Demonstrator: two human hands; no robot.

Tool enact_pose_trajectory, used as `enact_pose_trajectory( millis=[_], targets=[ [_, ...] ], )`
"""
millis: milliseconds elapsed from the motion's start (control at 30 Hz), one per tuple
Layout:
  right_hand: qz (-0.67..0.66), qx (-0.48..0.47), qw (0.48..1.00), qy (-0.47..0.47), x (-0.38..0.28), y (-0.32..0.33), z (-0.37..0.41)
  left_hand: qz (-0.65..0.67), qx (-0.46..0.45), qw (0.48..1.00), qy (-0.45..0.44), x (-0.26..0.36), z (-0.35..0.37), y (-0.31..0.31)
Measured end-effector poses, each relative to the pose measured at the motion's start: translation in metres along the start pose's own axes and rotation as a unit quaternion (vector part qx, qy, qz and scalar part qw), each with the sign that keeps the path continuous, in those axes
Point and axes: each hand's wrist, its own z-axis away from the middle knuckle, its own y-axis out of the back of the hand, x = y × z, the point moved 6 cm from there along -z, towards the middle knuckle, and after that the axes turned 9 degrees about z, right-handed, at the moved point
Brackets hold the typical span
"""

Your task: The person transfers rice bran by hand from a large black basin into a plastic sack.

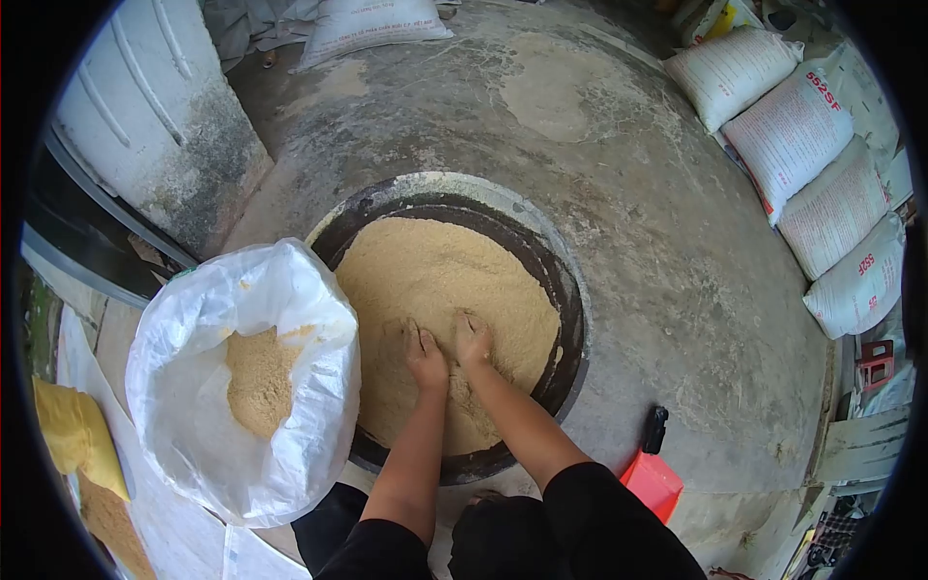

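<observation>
A wide round dark tub holds pale tan meal. Both hands are in the meal near the tub's middle, close together but apart. My left hand has its fingertips partly sunk in it, and my right hand is pushed in just to the right. Meal covers part of the fingers, so what they hold, if anything, is hidden. Left of the tub stands an open white plastic sack, with more tan meal inside.
Full white sacks line the right side, and another sack lies at the top. A red dustpan with a black handle is at lower right. A yellow sack sits far left, below a white pillar.
</observation>
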Motion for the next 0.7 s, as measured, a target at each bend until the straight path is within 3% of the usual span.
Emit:
enact_pose_trajectory(
  millis=[67, 100, 167, 233, 300, 433, 500, 633, 700],
  targets=[
    [-0.01, 0.026, 0.998, -0.054, -0.005, -0.003, 0.011, 0.118, 0.027, 0.984, 0.133, -0.004, 0.005, -0.002],
    [-0.018, 0.052, 0.993, -0.108, -0.006, 0.0, 0.019, 0.118, 0.031, 0.984, 0.133, 0.003, 0.007, -0.002],
    [-0.081, 0.07, 0.988, -0.115, 0.007, -0.011, 0.013, 0.314, 0.055, 0.93, 0.184, 0.01, 0.01, -0.005],
    [-0.146, 0.093, 0.977, -0.121, -0.006, -0.001, 0.02, 0.352, 0.069, 0.915, 0.185, 0.007, 0.007, -0.007],
    [-0.239, -0.008, 0.964, -0.112, -0.029, 0.008, 0.031, 0.394, 0.084, 0.896, 0.186, 0.013, 0.005, -0.005],
    [-0.244, -0.003, 0.969, -0.039, -0.077, 0.028, 0.042, 0.468, 0.022, 0.871, 0.148, 0.076, 0.006, 0.014],
    [-0.339, -0.014, 0.941, 0.003, -0.074, 0.017, 0.023, 0.484, 0.014, 0.867, 0.122, 0.113, 0.007, 0.03],
    [-0.418, -0.067, 0.906, -0.016, -0.173, 0.043, 0.081, 0.495, -0.011, 0.866, 0.067, 0.181, 0.007, 0.072],
    [-0.448, -0.076, 0.889, 0.046, -0.21, 0.044, 0.097, 0.49, -0.004, 0.87, 0.046, 0.208, 0.005, 0.099]
  ],
)
